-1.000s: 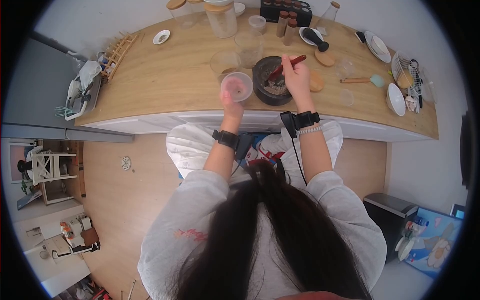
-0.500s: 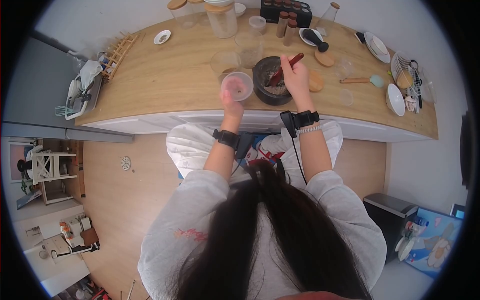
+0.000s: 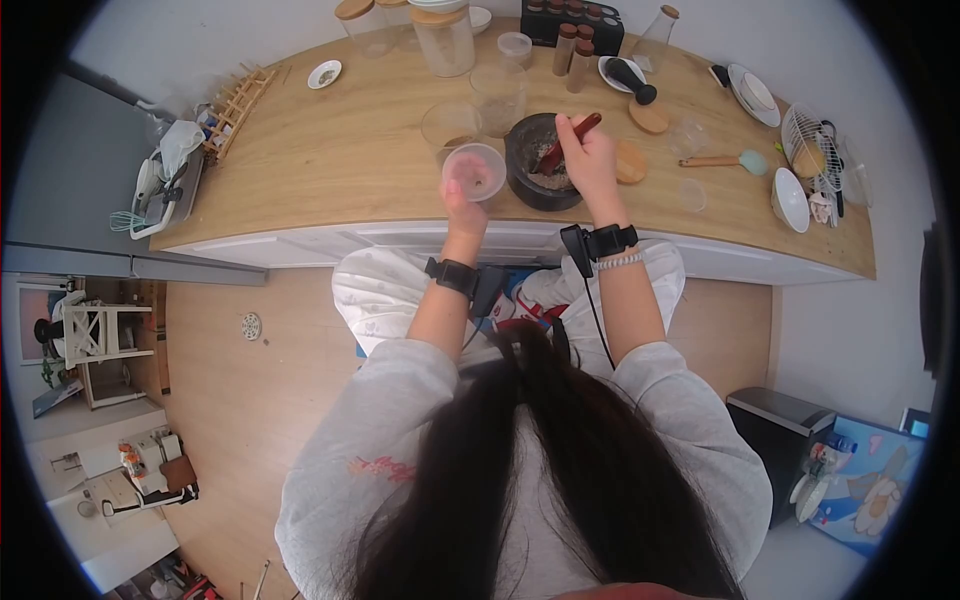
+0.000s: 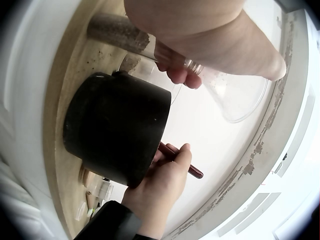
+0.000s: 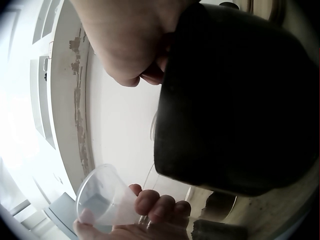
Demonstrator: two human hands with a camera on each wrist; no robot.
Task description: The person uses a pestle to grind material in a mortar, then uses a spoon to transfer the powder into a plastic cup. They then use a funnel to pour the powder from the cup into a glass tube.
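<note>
A clear plastic funnel (image 3: 474,172) opens upward above my left hand (image 3: 462,208). My left fingers wrap around the neck of a slim glass jar (image 4: 119,33) of brown ground stuff, with the funnel in its mouth. Beside it on the counter stands a black mortar (image 3: 545,200) with greyish-brown ground stuff (image 3: 551,181) inside. My right hand (image 3: 594,165) grips a dark red spoon (image 3: 587,126) by its handle, over the mortar's right rim. The spoon's lower end reaches into the ground stuff.
Clear containers (image 3: 498,95) stand just behind the mortar. A black pestle (image 3: 632,80) lies on a white dish at the back. Wooden lids (image 3: 630,162) and a spatula (image 3: 722,161) lie to the right, near a white bowl (image 3: 791,200). Cork-topped jars (image 3: 582,66) stand farther back.
The right hand has shifted slightly left, and the spoon's handle end has moved left with it while its lower end stays in the mortar. The left hand and funnel stay in place.
</note>
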